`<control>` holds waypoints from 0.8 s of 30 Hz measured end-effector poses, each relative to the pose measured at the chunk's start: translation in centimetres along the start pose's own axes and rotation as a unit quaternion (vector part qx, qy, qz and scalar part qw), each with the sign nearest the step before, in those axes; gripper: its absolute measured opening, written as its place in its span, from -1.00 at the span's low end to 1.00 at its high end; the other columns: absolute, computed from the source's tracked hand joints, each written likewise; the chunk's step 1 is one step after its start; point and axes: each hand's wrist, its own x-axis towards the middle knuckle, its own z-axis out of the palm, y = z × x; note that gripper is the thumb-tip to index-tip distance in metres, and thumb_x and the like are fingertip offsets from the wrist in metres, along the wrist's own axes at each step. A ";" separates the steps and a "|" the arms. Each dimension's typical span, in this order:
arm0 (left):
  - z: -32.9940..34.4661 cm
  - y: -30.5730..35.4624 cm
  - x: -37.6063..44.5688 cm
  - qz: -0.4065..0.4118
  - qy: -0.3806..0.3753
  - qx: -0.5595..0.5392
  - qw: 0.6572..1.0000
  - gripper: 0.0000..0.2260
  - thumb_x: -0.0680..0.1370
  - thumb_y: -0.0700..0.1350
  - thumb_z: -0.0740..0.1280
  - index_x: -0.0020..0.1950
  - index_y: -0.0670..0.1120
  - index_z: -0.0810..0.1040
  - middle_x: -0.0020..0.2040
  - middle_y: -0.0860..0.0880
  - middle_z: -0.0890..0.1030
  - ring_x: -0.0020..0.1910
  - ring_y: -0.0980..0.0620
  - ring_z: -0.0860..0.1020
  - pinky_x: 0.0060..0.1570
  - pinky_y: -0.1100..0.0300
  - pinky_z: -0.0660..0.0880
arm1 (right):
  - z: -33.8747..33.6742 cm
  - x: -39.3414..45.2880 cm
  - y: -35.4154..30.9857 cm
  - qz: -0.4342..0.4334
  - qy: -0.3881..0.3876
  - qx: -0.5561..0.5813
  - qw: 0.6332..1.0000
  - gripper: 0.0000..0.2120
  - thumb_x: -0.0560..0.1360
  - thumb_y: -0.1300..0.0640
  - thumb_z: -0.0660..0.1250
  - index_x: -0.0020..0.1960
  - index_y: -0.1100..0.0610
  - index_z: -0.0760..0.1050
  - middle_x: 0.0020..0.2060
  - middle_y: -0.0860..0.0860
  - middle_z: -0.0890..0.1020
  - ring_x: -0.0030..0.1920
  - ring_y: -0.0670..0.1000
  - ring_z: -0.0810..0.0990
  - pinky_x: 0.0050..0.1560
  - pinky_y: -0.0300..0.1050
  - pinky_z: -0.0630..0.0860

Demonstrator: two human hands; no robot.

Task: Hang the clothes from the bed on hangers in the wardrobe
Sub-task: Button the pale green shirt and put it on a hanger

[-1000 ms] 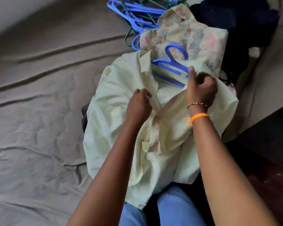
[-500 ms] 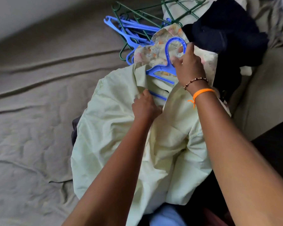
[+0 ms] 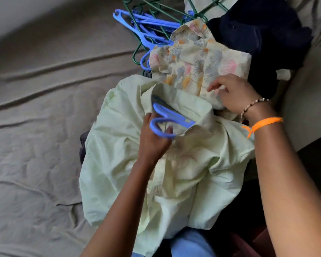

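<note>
A pale green shirt lies crumpled on the bed in front of me. A blue plastic hanger sits inside its collar, with the hook sticking out toward me. My left hand is closed around that hook. Just beyond the green shirt lies a floral patterned shirt. My right hand rests on the near edge of the floral shirt, fingers pinching its fabric. The hanger's arms are hidden under the green cloth.
A heap of blue hangers and green hangers lies at the far side. Dark navy clothes are piled at the upper right. The grey-brown bed sheet spreads to the left. My blue-jeaned knee is below.
My right hand let go of the hanger and moved right onto the floral shirt. My left hand shifted from the green shirt's cloth to the hanger hook, which now points toward me.
</note>
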 end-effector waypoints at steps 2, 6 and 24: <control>0.0 2.6 1.3 -0.050 -0.042 -0.106 0.992 -0.81 0.31 -0.09 0.31 -0.10 0.08 0.49 -0.15 0.05 0.51 -0.25 0.12 0.49 -0.24 0.29 0.43 | 1.4 -1.8 0.5 0.079 0.089 0.036 0.992 -0.82 0.49 0.08 0.31 0.05 0.13 0.53 0.11 0.17 0.50 0.14 0.20 0.49 0.22 -0.01 0.39; 1.5 4.9 2.0 -0.138 -0.142 -0.226 0.954 -0.77 0.48 -0.18 0.42 0.12 -0.05 0.55 -0.23 0.03 0.52 -0.37 0.19 0.47 -0.32 0.35 0.44 | 4.4 -4.0 0.4 0.246 0.095 0.203 0.943 -0.46 0.30 -0.25 0.41 0.03 0.14 0.43 0.06 0.17 0.59 0.09 0.19 0.57 0.12 0.07 0.50; 1.4 6.8 6.2 -0.289 -0.102 -0.335 0.891 -0.86 0.51 -0.17 0.39 -0.25 -0.13 0.52 -0.47 0.04 0.50 -0.44 0.16 0.43 -0.36 0.39 0.38 | 7.0 -8.6 0.8 0.074 0.180 0.064 0.979 -0.82 0.30 0.37 0.35 -0.21 0.14 0.43 -0.36 0.04 0.55 -0.25 0.19 0.56 -0.23 -0.01 0.45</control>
